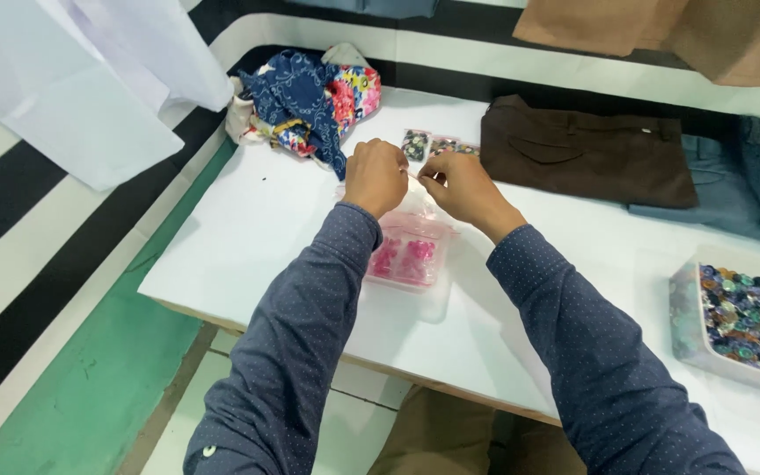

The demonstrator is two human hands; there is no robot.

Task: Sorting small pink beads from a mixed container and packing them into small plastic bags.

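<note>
Across the white table (248, 237): a crumpled floral cloth (310, 101) at the far left, two small packets of dark buttons (433, 145) just beside folded brown trousers (587, 149), blue jeans (741, 180) at the right, a clear tub of mixed coloured buttons (741, 321) near the right edge.

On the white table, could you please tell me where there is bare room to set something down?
Bare patches: the white table left of the left hand, below the floral cloth pile; and between the brown trousers and the button tray. Crowded around the pink-button bag.
</note>
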